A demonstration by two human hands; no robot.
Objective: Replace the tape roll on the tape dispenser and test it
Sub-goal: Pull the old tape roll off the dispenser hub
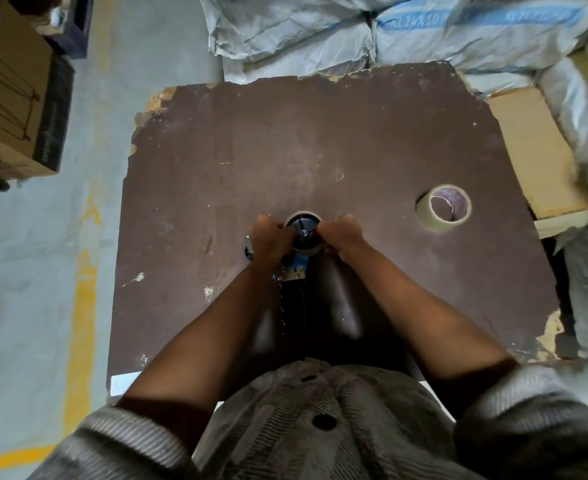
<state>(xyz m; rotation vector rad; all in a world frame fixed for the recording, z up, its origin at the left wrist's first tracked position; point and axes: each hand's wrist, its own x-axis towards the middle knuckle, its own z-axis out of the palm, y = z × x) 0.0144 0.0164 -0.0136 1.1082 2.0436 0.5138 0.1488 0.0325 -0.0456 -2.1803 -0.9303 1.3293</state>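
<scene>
Both hands are curling around the roll (303, 233) sitting on the dispenser (294, 263), the left hand (268, 237) gripping its left side and the right hand (341, 233) gripping its right side, the roll alone keeping them apart. The dispenser is lying near the middle of the brown board (320, 150), its blue frame pointing back toward the person. A second roll (443, 207) is lying flat on the board well to the right, with grey sacks (320, 29) piling up beyond the far edge and a carton (15, 91) standing on the floor at far left.
</scene>
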